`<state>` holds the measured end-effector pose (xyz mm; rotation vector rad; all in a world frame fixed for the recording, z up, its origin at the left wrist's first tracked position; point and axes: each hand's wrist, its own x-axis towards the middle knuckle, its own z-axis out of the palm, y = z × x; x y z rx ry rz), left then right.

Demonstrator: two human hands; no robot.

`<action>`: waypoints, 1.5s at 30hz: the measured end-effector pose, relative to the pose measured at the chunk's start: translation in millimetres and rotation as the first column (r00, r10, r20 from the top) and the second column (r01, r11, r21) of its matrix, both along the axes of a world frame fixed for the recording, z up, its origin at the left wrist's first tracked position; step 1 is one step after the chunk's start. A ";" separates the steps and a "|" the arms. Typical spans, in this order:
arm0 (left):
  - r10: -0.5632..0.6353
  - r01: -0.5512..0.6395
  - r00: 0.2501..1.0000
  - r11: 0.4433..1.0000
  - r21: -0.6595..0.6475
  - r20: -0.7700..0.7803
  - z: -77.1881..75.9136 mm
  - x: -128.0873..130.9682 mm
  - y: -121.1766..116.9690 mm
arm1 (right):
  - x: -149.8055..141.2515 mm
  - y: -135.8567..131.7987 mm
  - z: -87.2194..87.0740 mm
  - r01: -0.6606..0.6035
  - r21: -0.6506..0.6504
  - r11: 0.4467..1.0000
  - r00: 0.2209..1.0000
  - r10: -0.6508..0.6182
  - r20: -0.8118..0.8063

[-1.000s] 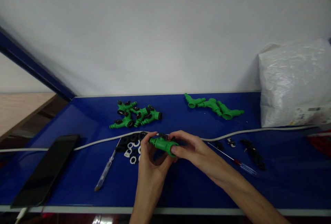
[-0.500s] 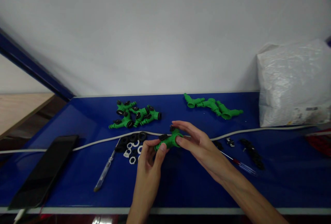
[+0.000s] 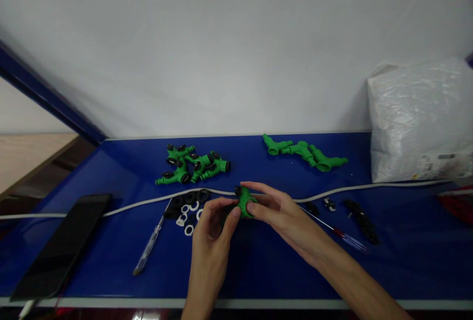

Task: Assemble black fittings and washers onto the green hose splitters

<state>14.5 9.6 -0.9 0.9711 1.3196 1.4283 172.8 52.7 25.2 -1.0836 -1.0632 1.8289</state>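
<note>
Blue tabletop; two hands hold one fitting.

There are eight green fittings, two screwdrivers and one phone.

The fitting has turned in the hands: a second ago its long side lay across the view, and now one branch with a black knob points up and away (the other branch, visible before, is mostly hidden behind the left hand). The left thumb has come onto its front.
</note>
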 end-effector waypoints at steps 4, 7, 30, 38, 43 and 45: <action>-0.009 0.009 0.999 1.000 -0.017 0.046 1.9 0.6 -0.3 | 0.1 -2.2 0.6 -0.014 0.008 1.000 1.000 0.014 0.002; -0.010 0.011 1.000 1.000 -0.013 0.028 5.8 1.4 0.1 | -0.2 -2.9 2.6 0.008 0.027 1.000 1.000 -0.008 0.002; -0.066 0.068 0.993 0.997 0.022 -0.101 -0.9 -0.6 -0.2 | 0.6 0.5 5.3 0.023 0.064 0.998 0.989 -0.014 -0.149; -0.059 0.063 0.996 0.997 -0.045 0.073 1.0 3.7 0.6 | 1.5 -0.1 5.4 -0.016 0.119 0.993 0.990 0.033 -0.139; -0.075 0.077 0.995 0.997 -0.030 0.060 6.6 -0.9 -2.5 | 2.6 -0.5 8.7 -0.097 0.228 0.969 0.995 0.092 0.034; -0.088 0.088 0.996 0.996 -0.026 -0.006 7.4 -2.4 -2.5 | 2.1 -0.5 10.1 -0.139 0.292 0.946 0.988 0.112 0.107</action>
